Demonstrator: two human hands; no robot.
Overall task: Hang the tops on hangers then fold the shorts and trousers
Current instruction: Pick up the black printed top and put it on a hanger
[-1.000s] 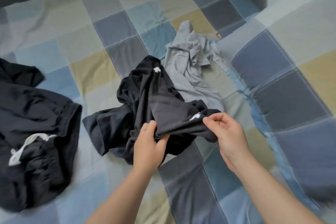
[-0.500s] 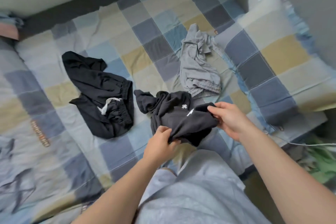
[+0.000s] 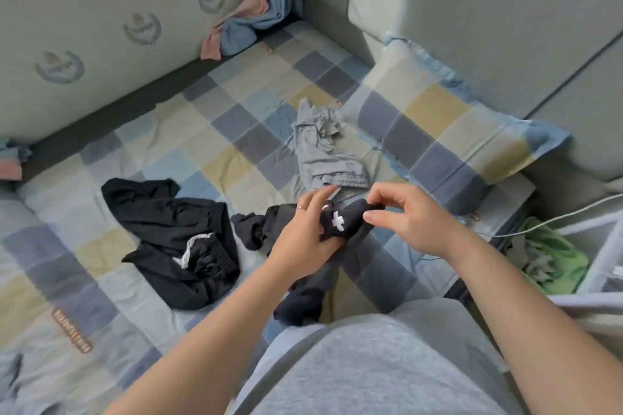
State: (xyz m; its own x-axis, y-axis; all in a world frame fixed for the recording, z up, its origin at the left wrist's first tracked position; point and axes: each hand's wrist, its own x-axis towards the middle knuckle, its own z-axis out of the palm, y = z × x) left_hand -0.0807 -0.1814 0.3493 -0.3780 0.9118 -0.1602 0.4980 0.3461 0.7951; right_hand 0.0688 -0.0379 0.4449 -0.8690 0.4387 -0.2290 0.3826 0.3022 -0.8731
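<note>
A dark navy garment (image 3: 340, 222) with a small white logo is lifted off the checked bed sheet (image 3: 219, 152), its lower part hanging down toward my body. My left hand (image 3: 303, 239) grips it from the left side. My right hand (image 3: 404, 219) pinches its upper edge at the right. Black shorts (image 3: 175, 232) with a white drawstring lie crumpled to the left. Grey shorts (image 3: 323, 152) with an elastic waistband lie just beyond my hands.
A checked pillow (image 3: 435, 131) lies at the right against a grey padded headboard (image 3: 488, 27). Pink and blue curtains (image 3: 256, 10) hang in the far corner. A green item (image 3: 553, 256) and a white cable (image 3: 573, 212) are off the bed's right edge.
The view has pulled back and up. Both hands have lifted the dark garment off the sheet and drawn closer together, and its lower part now hangs toward my body.
</note>
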